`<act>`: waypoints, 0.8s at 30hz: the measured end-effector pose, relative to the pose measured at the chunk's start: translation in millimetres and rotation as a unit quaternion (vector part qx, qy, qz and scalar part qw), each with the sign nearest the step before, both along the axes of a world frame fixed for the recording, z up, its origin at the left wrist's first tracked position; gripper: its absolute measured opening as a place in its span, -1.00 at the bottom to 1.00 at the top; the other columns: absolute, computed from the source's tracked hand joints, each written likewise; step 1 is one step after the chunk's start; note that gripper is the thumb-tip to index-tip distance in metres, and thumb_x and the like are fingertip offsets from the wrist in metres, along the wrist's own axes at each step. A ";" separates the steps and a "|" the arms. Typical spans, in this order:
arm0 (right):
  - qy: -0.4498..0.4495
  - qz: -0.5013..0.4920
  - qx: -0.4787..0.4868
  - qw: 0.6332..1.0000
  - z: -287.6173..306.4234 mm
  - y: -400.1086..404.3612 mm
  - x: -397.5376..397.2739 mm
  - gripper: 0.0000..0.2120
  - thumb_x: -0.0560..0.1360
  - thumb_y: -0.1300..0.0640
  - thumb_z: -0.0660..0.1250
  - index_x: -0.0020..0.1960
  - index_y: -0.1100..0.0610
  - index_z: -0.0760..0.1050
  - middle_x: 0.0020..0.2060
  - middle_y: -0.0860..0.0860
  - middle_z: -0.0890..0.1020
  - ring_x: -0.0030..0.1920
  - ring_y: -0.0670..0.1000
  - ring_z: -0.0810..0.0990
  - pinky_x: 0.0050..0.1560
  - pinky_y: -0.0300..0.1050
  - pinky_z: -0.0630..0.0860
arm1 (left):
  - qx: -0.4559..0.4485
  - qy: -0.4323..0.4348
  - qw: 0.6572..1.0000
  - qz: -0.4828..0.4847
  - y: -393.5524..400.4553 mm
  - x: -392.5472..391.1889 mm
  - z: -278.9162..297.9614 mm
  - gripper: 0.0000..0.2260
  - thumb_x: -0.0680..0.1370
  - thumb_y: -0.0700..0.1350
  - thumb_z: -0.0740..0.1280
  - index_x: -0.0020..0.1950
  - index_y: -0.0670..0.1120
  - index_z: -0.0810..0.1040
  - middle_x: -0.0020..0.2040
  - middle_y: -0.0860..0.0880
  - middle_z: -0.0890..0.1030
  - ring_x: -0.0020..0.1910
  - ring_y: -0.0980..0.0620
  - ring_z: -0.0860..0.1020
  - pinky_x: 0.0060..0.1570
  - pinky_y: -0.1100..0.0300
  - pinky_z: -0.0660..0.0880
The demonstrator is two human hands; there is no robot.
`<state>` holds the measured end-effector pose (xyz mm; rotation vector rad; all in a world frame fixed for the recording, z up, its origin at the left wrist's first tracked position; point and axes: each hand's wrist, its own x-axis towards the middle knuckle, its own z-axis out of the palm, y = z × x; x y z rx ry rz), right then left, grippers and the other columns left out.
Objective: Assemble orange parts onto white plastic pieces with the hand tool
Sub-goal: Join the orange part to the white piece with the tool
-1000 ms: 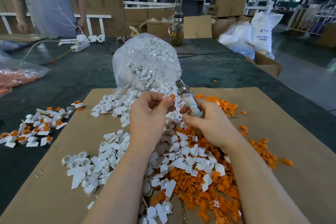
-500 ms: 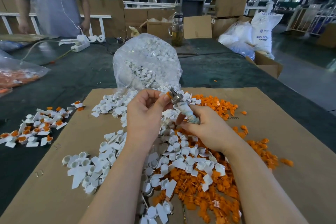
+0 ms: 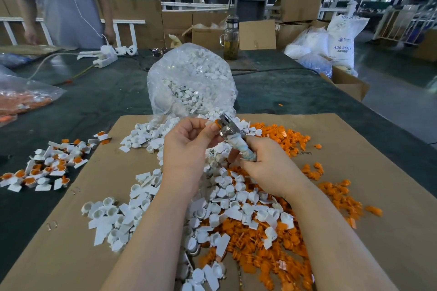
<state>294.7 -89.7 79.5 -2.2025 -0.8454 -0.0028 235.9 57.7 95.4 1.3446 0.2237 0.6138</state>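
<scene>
My left hand [image 3: 186, 149] pinches a small white plastic piece with an orange part [image 3: 217, 123] at its fingertips. Against that piece sits the metal head of the hand tool [image 3: 230, 133], whose tape-wrapped handle my right hand [image 3: 267, 165] grips. Both hands hover over a heap of loose white pieces [image 3: 236, 196] mixed with orange parts [image 3: 272, 255] on a cardboard sheet [image 3: 378, 231]. To the left lies a pile of finished white-and-orange pieces [image 3: 47, 168].
A clear bag of white pieces [image 3: 191, 80] lies open just beyond my hands. A bag of orange parts [image 3: 21, 99] sits at the left edge. Across the dark table [image 3: 106, 92] stands a person [image 3: 61, 2], near a power strip [image 3: 104, 58] and a glass jug [image 3: 230, 40].
Both hands shifted slightly left and toward me. The tool head has come up against the piece pinched in my left hand.
</scene>
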 end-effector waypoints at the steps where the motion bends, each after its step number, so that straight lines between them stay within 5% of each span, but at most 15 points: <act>1: -0.013 -0.011 -0.011 1.000 -0.6 0.3 0.3 -0.96 0.51 0.13 0.33 -0.11 0.01 0.52 -0.33 -0.08 0.57 -0.37 -0.11 0.49 -0.36 -0.09 0.45 | -0.027 0.004 1.000 -0.001 0.8 -0.4 0.4 -0.92 0.51 -0.28 0.41 -0.16 -0.15 0.59 -0.35 0.05 0.68 -0.35 0.16 0.65 -0.25 0.33 0.59; 5: -0.057 -0.070 -0.038 0.995 -2.6 -1.0 1.1 -0.94 0.52 0.02 0.33 -0.08 -0.01 0.49 -0.26 -0.10 0.59 -0.28 -0.09 0.52 -0.32 -0.05 0.47 | -0.219 -0.007 0.975 0.040 18.9 -4.6 3.0 -0.90 0.45 -0.18 0.45 -0.06 -0.15 0.64 -0.15 -0.05 0.74 -0.19 0.10 0.71 -0.18 0.30 0.61; 9: -0.082 -0.154 -0.067 0.982 -4.0 -5.8 6.0 -0.78 0.55 0.01 0.29 -0.24 -0.05 0.33 -0.35 -0.10 0.51 -0.35 -0.10 0.47 -0.43 -0.15 0.28 | -0.419 -0.030 0.895 0.152 49.6 -11.8 3.8 -0.91 0.56 -0.22 0.39 0.04 -0.19 0.60 -0.09 -0.09 0.74 -0.22 0.14 0.70 -0.21 0.31 0.61; 13: -0.061 -0.224 -0.109 0.966 -5.5 -12.4 10.7 -0.78 0.52 -0.01 0.31 -0.25 -0.02 0.34 -0.35 -0.08 0.51 -0.34 -0.07 0.47 -0.43 -0.15 0.29 | -0.524 -0.077 0.822 0.208 71.6 -18.3 -0.6 -0.82 0.65 -0.23 0.25 0.23 -0.19 0.52 -0.07 -0.07 0.69 -0.27 0.16 0.69 -0.18 0.29 0.63; 17: -0.012 -0.271 -0.167 0.948 -5.8 -20.1 12.8 -0.79 0.51 -0.08 0.31 -0.21 0.01 0.41 -0.31 -0.05 0.52 -0.33 -0.04 0.47 -0.44 -0.18 0.29 | -0.566 -0.113 0.784 0.227 85.1 -20.9 -6.6 -0.72 0.70 -0.20 0.11 0.37 -0.15 0.46 -0.03 -0.03 0.66 -0.25 0.19 0.66 -0.15 0.30 0.62; 20: 0.009 -0.279 -0.188 0.942 -5.1 -22.4 14.3 -0.78 0.51 -0.09 0.30 -0.11 0.06 0.46 -0.26 0.00 0.54 -0.26 0.04 0.52 -0.37 -0.15 0.37 | -0.567 -0.144 0.776 0.235 89.7 -22.5 -9.3 -0.73 0.70 -0.19 0.13 0.33 -0.15 0.51 0.08 -0.02 0.65 -0.08 0.17 0.66 0.05 0.27 0.60; 24: 0.011 -0.264 -0.185 0.946 -5.0 -20.1 14.7 -0.73 0.51 -0.15 0.31 -0.22 0.01 0.41 -0.30 -0.04 0.53 -0.31 -0.03 0.49 -0.43 -0.18 0.30 | -0.527 -0.132 0.805 0.238 91.0 -22.9 -9.8 -0.75 0.67 -0.21 0.21 0.32 -0.15 0.54 0.13 0.02 0.65 -0.03 0.19 0.66 0.01 0.31 0.60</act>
